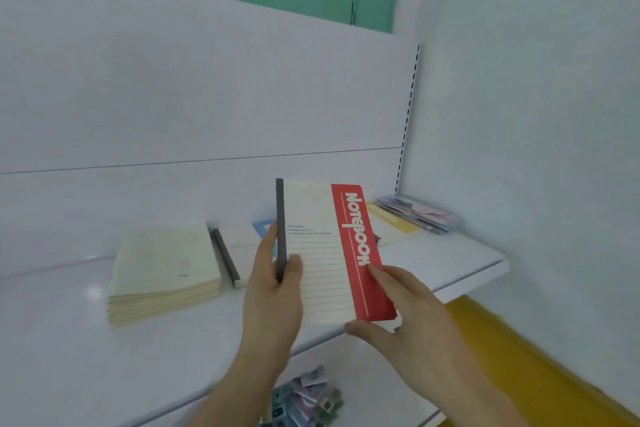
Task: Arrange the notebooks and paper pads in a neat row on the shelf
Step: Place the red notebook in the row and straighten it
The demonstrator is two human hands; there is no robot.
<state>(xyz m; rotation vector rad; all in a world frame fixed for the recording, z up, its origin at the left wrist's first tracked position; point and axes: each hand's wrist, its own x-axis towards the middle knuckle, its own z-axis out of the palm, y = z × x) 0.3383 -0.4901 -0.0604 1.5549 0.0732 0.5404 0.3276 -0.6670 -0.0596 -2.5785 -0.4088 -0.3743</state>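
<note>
I hold a cream notebook (322, 253) with a red band reading "NOTEBOOK" and a dark grey spine, lifted above the white shelf (450, 260). My left hand (273, 288) grips its spine edge. My right hand (398, 302) holds its lower right corner at the red band. A stack of cream paper pads (162, 270) lies flat on the shelf to the left. Behind the held notebook lies another notebook with a grey spine (228, 256) and a blue patch. A yellow-edged pad (391, 222) lies at the back right, partly hidden.
A pile of small pastel packets (419, 213) sits in the shelf's back right corner by the slotted upright. More small packets (304, 399) lie on the lower shelf. The floor (540, 357) at the right is yellow. A white wall closes the right side.
</note>
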